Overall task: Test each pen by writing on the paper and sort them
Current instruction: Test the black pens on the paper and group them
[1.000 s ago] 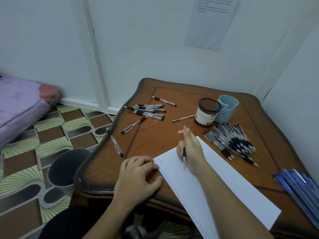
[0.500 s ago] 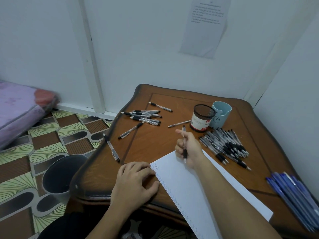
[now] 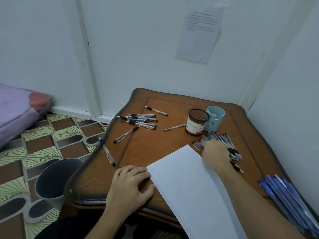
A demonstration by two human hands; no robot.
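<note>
Brown wooden worktop [image 3: 155,149] in a white corner. The left hand [image 3: 131,185] rests with loosely bent fingers at the near corner of the paper [image 3: 189,183]. The right hand [image 3: 215,152], blurred, lies on the pen pile [image 3: 229,145], and I cannot tell its grip. More pens [image 3: 139,120] lie scattered far left.

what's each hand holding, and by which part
Left hand holds nothing, resting at the paper's edge. Right hand is blurred on the black pen pile; a grip cannot be told.

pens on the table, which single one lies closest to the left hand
The lone pen by the table's left edge, ending just beyond the left hand. The rest lie farther up or by the right hand.
</note>
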